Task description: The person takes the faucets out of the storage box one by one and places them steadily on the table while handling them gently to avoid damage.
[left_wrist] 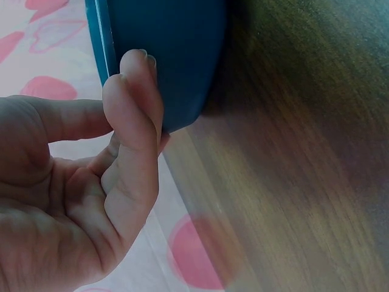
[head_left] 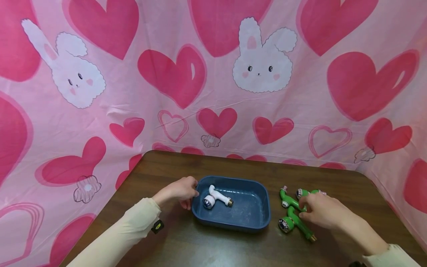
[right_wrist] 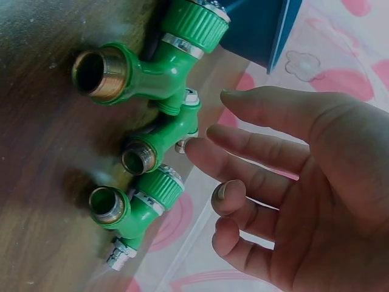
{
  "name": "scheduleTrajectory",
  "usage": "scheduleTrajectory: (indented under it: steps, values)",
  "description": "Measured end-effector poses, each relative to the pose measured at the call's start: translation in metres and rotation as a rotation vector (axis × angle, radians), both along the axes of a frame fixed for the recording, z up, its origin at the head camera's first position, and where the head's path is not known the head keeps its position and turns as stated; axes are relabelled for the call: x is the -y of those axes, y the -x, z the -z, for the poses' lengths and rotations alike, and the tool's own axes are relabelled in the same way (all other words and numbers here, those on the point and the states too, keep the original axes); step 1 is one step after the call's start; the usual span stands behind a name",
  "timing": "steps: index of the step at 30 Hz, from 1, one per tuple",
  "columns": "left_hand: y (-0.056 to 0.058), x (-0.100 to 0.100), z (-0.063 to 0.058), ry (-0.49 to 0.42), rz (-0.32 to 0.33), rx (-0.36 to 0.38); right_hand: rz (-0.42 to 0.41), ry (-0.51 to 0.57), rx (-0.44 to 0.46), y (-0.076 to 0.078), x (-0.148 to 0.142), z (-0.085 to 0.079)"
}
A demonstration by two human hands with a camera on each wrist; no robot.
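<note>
A white tap with a brass threaded end lies inside a blue plastic basin, towards its left. My left hand pinches the basin's left rim between thumb and fingers; the left wrist view shows fingertips against the wall. On the right, my right hand hovers over several green taps, fingers apart and slightly bent, holding nothing. The nearest green tap has a ribbed knob and a copper-coloured threaded end. Beyond it lie a slimmer green tap and another knobbed green tap.
Everything rests on a dark brown wooden table. A pink cloth with hearts and rabbits hangs behind and beside it. A small black object sits at the left sleeve's cuff.
</note>
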State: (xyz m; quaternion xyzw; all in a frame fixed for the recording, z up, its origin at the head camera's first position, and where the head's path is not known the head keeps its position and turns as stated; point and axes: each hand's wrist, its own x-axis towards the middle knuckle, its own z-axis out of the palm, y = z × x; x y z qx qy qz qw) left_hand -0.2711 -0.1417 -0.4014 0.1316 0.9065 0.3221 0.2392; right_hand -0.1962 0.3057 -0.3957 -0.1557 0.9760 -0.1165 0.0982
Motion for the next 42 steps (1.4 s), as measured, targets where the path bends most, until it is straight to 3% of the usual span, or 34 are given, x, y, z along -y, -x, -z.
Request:
scheduleTrajectory:
  steps: [11, 42]
  values:
    - [0.002, 0.000, 0.002, 0.000, -0.004, 0.005, 0.017, 0.043, 0.045, 0.004, 0.004, -0.011]
    - [0.002, 0.000, 0.002, -0.024, -0.012, 0.022, -0.004, 0.043, -0.005, 0.008, 0.015, -0.025]
